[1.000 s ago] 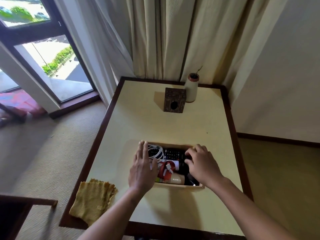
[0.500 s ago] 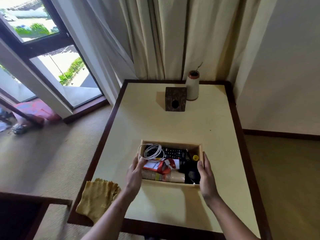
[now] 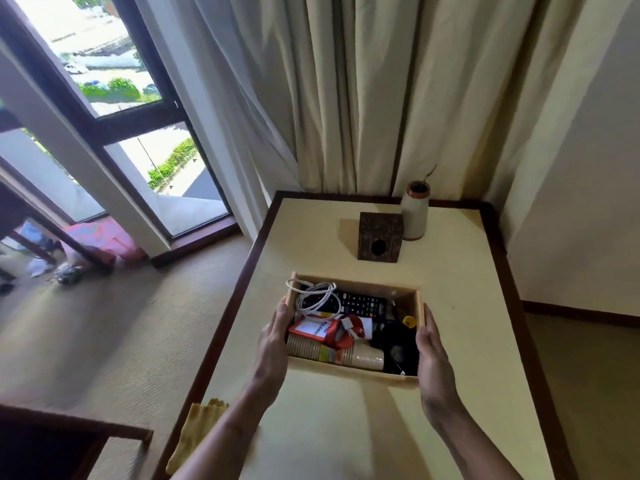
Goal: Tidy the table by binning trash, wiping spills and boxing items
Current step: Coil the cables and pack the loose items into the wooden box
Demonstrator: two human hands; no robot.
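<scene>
- Shallow light wooden box (image 3: 374, 289), open top, sits mid-table on the cream-topped table with dark brown border (image 3: 467, 358), nearer the left edge.
- Left hand (image 3: 273, 337) is flat against the box's left short wall, fingers extended along it and not wrapped round anything.
- Right hand (image 3: 431, 348) mirrors it on the right short wall, palm inward, fingers straight. The box is squeezed between the two palms.
- Can't tell whether the box is lifted or resting on the tabletop.
- Box contents, far side: coiled white cable (image 3: 317, 297) in the far-left corner, one loop over the rim; black remote control with buttons (image 3: 360, 304) just right of it, lying flat.
- Middle: red pouch with a white label (image 3: 317, 332); small red-and-white item (image 3: 353, 329) touching it.
- Near side: brown ribbed paper cup (image 3: 306, 348) lying on its side, with a cream cup-like piece (image 3: 367, 358) in line with it along the near wall.
- Right end: black rounded object (image 3: 398, 344), kind unclear; small yellow cap (image 3: 409, 321) beside the right wall.
- Far end of the table: dark brown carved cube with a round hole (image 3: 380, 237); cream bottle-shaped vase with brown rim (image 3: 415, 213) just behind it, upright.
- Yellow knitted cloth (image 3: 197, 431) hangs over the near-left table edge, well apart from the box.
</scene>
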